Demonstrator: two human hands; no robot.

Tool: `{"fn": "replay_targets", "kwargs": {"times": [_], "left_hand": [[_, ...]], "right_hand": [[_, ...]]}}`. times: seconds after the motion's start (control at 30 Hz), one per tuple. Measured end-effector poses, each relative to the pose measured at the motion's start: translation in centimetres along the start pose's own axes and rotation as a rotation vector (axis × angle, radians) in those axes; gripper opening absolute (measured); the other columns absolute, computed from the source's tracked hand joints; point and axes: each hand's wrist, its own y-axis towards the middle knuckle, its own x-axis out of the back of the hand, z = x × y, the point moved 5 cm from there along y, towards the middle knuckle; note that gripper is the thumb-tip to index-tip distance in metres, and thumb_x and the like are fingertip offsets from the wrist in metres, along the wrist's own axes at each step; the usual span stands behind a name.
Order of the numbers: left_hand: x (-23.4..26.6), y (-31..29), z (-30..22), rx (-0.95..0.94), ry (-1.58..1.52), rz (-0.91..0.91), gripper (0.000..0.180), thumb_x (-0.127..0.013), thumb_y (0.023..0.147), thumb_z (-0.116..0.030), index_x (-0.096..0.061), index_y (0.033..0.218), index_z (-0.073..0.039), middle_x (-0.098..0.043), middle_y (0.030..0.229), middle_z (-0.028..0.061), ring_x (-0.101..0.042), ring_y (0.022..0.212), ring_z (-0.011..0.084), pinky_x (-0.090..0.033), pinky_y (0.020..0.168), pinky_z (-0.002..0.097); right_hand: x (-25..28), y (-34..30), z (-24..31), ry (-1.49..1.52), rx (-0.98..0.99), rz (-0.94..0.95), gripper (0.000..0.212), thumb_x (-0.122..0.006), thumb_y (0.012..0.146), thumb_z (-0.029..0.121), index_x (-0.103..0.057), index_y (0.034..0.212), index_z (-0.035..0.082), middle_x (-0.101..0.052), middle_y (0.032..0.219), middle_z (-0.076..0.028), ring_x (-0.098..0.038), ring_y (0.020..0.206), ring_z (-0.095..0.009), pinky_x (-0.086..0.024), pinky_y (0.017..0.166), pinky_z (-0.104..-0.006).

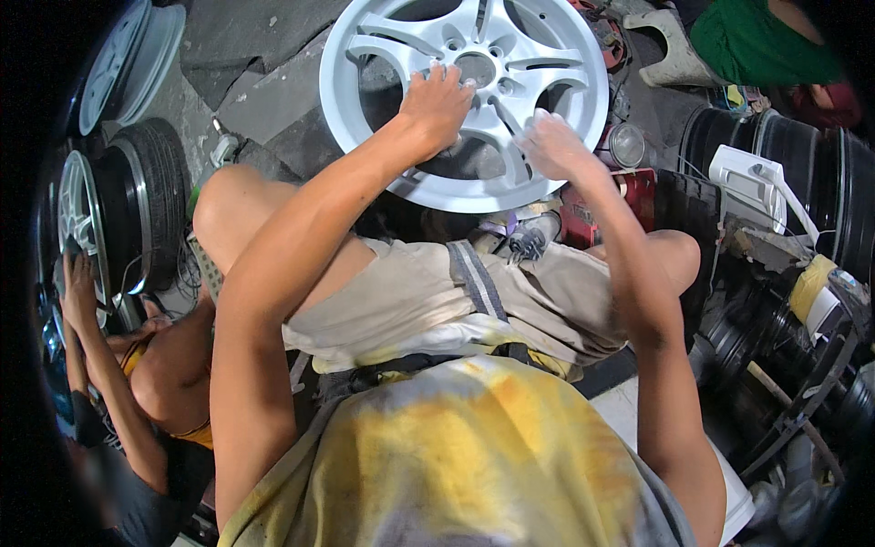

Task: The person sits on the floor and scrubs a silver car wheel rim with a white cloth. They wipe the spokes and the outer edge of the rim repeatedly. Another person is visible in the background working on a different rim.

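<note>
A pale white-grey alloy wheel rim [465, 199] with split spokes and a round centre hole lies in front of my knees. My left hand [436, 109] rests on a spoke beside the centre hole, its fingers stretched over the metal. Over the lower right spokes, my right hand [553, 146] is bent inward, with its fingers drawn together and whitish. Motion blurs that hand, and anything small under its fingertips is hidden.
A co-worker's hand [78, 283] touches another wheel [82, 214] at the left, near a tyre [155, 205]. Dark wheel barrels [784, 155] and a white plastic part [747, 187] stand at the right. A round can [625, 146] and a red box [583, 214] sit beside the rim.
</note>
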Motion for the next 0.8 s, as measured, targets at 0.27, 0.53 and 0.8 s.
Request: {"fn": "replay_targets", "kwargs": {"times": [0.27,0.53,0.8], "left_hand": [[-1.0,1.1,-3.6,-0.359,-0.106,-0.215,0.033,-0.072,0.079,-0.014,-0.063,0.108,-0.001,-0.056,0.116,0.016,-0.057,0.111,0.031,-0.051,0.087,0.0435],[-2.7,1.3,-9.6,-0.51,0.066,-0.117,0.017,-0.055,0.088,-0.01,-0.065,0.1,-0.002,-0.059,0.114,0.0132,-0.058,0.112,0.0274,-0.046,0.099,0.0404],[-2.7,2.2,-7.1,-0.499,-0.01,-0.092,0.027,-0.058,0.085,-0.01,-0.067,0.109,-0.005,-0.06,0.121,0.0122,-0.055,0.119,0.0295,-0.043,0.105,0.0438]], "right_hand": [[0.2,-8.2,-5.5,0.614,-0.201,-0.628,0.028,-0.05,0.097,0.018,-0.07,0.105,0.0,-0.064,0.096,-0.02,-0.056,0.099,-0.038,-0.044,0.091,-0.0444],[-3.0,-10.0,-5.2,0.854,-0.384,-0.842,0.03,-0.049,0.099,0.019,-0.067,0.108,-0.003,-0.067,0.1,-0.024,-0.064,0.095,-0.043,-0.049,0.084,-0.0469],[1.1,-13.3,-5.6,0.492,-0.132,-1.035,0.022,-0.055,0.091,0.008,-0.068,0.107,-0.001,-0.068,0.101,-0.019,-0.065,0.092,-0.038,-0.052,0.083,-0.0445]]}}
